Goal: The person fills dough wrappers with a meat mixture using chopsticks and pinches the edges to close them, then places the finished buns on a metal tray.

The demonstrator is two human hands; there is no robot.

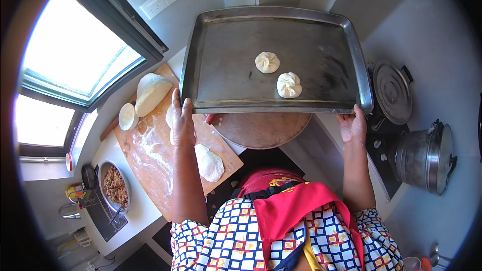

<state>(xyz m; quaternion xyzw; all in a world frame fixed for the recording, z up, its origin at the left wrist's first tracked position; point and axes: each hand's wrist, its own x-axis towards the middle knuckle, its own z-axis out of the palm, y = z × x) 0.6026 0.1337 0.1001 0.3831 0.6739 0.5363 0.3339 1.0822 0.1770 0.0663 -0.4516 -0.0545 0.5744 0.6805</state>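
My left hand (183,122) grips the near left corner of a large metal baking tray (226,45), and my right hand (353,124) grips its near right corner. Two pleated dough buns (267,62) lie on the tray, right of its middle, close but apart. Beneath the tray's near edge part of a round wooden board (260,131) shows. Behind my left forearm lies a floured wooden pastry board (131,154) with flattened dough (209,163) at its near right edge. A large dough lump (152,90) and a small white bowl (128,116) are at the board's far end.
A metal bowl of chopped filling (115,184) stands beside a sink (101,214) on the left. An open window (79,45) juts in at the upper left. On the right are a lidded steel pot (421,158) and a round metal lid (393,92) by a cooktop (380,169).
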